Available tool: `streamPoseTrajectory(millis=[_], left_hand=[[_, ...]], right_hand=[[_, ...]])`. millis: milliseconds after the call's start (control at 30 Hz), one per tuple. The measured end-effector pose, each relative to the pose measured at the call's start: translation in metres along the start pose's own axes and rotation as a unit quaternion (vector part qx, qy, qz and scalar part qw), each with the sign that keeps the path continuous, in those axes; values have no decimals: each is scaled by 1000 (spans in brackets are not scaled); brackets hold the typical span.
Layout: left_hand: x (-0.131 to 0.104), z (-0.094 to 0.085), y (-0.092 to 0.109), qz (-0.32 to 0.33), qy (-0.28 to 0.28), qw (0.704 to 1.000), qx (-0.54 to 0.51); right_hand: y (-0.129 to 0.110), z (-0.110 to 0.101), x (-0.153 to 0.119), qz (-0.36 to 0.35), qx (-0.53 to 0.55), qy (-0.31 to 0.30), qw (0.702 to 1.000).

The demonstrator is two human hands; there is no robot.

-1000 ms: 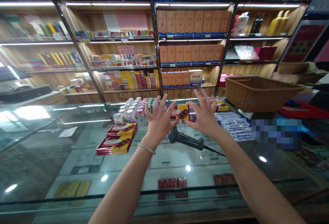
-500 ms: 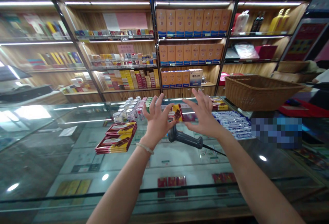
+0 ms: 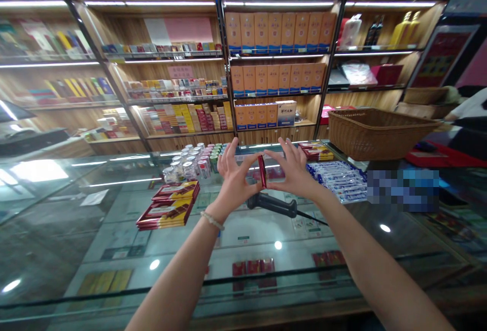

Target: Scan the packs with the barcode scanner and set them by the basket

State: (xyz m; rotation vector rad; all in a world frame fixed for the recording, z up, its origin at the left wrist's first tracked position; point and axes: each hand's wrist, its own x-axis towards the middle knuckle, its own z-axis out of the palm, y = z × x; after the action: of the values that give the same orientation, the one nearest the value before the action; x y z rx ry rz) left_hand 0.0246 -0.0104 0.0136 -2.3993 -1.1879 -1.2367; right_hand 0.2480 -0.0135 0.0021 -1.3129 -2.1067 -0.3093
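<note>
Between my hands is a chocolate bar in a dark red wrapper, turned edge-on above the glass counter. My left hand grips its left side with thumb and forefinger, the other fingers raised. From the right, my right hand pinches the same bar at its top and bottom. Just below lies a dark grey barcode scanner, its cable running right. Two stacks of similar chocolate bars in red and yellow wrappers rest on the counter to the left of my left hand.
Several small cans stand behind the chocolate stacks. To the right are blue-and-white packets, more chocolate bars and a wicker basket. Boxed goods fill the wall shelves. Part of another person shows at the far right.
The chocolate bar has turned from showing its yellow face to standing edge-on. My right hand has closed in from the right and now grips it too. The view has shifted slightly.
</note>
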Motion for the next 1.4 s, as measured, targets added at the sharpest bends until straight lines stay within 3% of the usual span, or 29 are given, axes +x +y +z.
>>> streamPoseTrajectory(millis=[433, 600, 833, 1267, 1400], left_hand=[[3, -7, -3, -1, -25, 999, 31], [5, -9, -15, -29, 12, 998, 50], [4, -17, -16, 34, 9, 989, 141], [4, -23, -21, 37, 13, 986, 162], [3, -25, -32, 7, 46, 985, 163]], right_hand=[[2, -10, 1, 3, -12, 46, 999], [5, -18, 0, 4, -59, 63, 996], [2, -22, 0, -5, -108, 58, 993], [-8, -18, 8, -9, -119, 55, 991], [-17, -8, 11, 41, -95, 56, 993]])
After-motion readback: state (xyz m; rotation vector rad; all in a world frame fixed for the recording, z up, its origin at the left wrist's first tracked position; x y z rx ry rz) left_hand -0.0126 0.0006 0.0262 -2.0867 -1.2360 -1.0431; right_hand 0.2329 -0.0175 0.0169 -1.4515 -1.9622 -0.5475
